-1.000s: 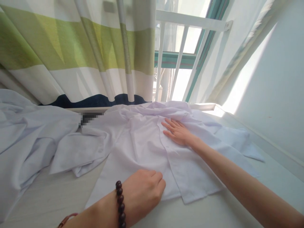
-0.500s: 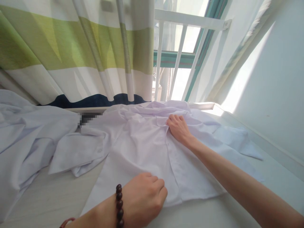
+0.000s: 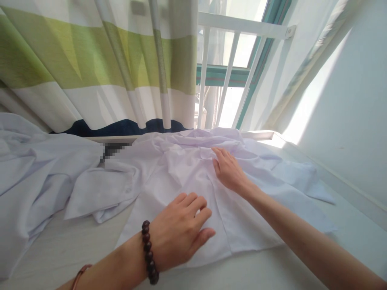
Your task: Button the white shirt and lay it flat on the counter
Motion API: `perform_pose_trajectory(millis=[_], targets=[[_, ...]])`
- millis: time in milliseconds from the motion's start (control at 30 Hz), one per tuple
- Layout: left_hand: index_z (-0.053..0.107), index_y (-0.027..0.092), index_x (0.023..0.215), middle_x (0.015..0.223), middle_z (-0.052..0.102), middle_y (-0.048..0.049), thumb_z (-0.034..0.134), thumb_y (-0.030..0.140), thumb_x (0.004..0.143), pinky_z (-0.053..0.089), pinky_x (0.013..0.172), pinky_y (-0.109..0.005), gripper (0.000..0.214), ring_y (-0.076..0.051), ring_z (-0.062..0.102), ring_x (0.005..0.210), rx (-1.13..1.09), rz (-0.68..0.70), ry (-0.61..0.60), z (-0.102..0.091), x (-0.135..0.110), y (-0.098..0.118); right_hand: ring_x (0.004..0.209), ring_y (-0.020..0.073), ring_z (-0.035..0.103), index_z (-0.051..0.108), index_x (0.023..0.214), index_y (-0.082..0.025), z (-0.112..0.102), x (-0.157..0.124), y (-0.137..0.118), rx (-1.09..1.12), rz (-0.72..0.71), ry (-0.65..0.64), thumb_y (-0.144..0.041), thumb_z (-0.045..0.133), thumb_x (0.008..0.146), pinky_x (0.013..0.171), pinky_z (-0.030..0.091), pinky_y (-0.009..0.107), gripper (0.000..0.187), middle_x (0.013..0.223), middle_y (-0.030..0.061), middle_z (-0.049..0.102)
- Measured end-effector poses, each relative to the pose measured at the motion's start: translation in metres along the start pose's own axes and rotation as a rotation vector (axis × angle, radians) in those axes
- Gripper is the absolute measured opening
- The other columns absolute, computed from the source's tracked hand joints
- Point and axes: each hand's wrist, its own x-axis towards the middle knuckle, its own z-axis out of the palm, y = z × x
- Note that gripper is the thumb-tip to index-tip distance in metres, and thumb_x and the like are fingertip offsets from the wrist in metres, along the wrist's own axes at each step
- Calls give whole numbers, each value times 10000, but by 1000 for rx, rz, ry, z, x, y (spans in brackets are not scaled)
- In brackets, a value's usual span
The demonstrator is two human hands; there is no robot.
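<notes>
A white button-front shirt (image 3: 181, 177) lies spread front-up on a pale surface (image 3: 75, 249), collar toward the window. My left hand (image 3: 181, 231), with a dark bead bracelet on its wrist, rests flat near the shirt's hem, fingers extended and slightly apart. My right hand (image 3: 228, 171) lies higher up on the placket by the chest, fingers stretched toward the collar and pressing on the cloth. Neither hand holds anything. The shirt's left sleeve (image 3: 99, 193) is bunched out to the side.
A second heap of white cloth (image 3: 27, 169) lies at the left. A green, white and navy striped curtain (image 3: 99, 68) hangs behind, beside a window with white bars (image 3: 226, 76). A white wall (image 3: 347, 121) runs along the right edge.
My left hand has gone from a closed fist at the hem to a flat open palm slightly higher up. My right hand curled at the placket, then stretched its fingers out again.
</notes>
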Motion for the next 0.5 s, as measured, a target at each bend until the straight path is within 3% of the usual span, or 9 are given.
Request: perform_pose_trajectory(millis=[100,200,333,500], targets=[[541,183,1249,1353,527,-114,426,396,971,315,1075,-509,369,-289,421,1278,55,-61,53,18,-1,-11,1414,258,300,305,1481,-64,8,-10,6,60,10,-126,-308,291,995,1137,278,396,544,1538,142,344],[374,223,1442,1516,388,-80,435,439,956,158,1159,-543,535,-276,239,1428,85,-59,9,34,-4,-17,1463,272,177,272,1510,-93,17,-13,13,26,22,-279,-390,291,999,1180,188,431,591,1591,104,223],[311,221,1485,1571,295,-63,453,484,927,102,1182,-536,633,-282,188,1455,76,-59,4,42,-8,-16,1466,290,154,270,1520,-152,24,-6,18,-15,71,-323,-454,270,995,1178,174,478,606,1606,76,168],[308,226,1487,1579,274,-61,472,545,902,95,1184,-549,686,-306,193,1453,71,-69,2,41,-10,-16,1456,301,194,316,1504,-157,25,-2,21,-2,65,-300,-449,304,986,1173,200,491,595,1593,88,217]])
